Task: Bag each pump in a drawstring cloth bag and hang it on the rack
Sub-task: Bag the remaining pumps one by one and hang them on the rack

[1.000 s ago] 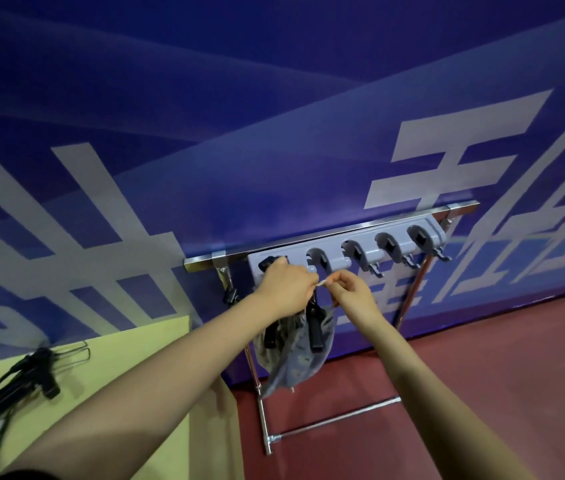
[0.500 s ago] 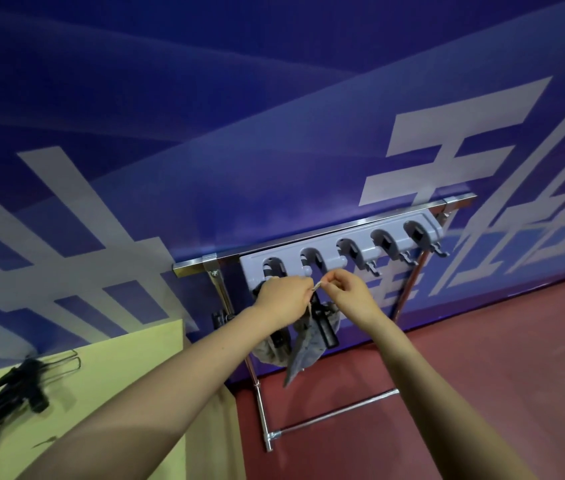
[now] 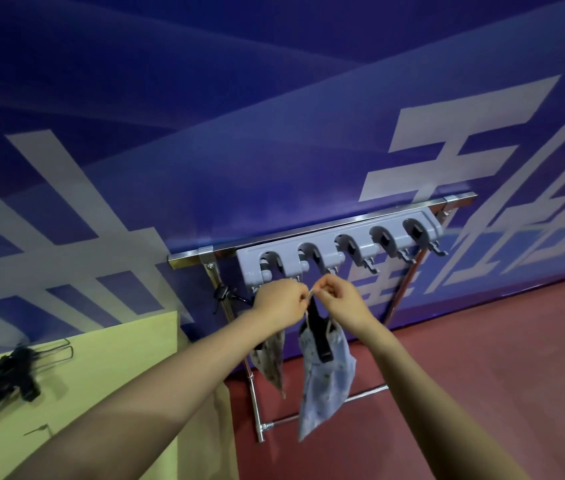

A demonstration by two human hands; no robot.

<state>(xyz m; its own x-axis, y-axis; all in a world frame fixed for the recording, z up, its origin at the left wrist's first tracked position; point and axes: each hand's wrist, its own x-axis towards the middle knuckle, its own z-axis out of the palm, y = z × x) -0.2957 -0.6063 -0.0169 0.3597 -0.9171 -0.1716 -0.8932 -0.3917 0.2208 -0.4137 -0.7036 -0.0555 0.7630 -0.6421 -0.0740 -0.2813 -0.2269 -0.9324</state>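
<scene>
Both hands meet just below the grey rack (image 3: 340, 249) with its 5 holders. The left hand (image 3: 279, 303) and the right hand (image 3: 340, 299) each have fingers curled, pinching the pale drawstring (image 3: 310, 292) between them. From it hangs a light-blue cloth bag (image 3: 326, 372) with a black pump (image 3: 321, 337) sticking out of its mouth. A second bag (image 3: 271, 358) hangs just to its left, partly behind the left forearm.

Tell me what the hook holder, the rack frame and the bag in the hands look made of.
Hook holder: looks like moulded grey plastic, matte, with rounded cast shapes. Rack frame: probably chromed or polished steel, mirror-bright with glints. Bag: thin printed cloth, pale blue, limp and creased as it hangs from the drawstring pinched by the left hand and right hand.
</scene>
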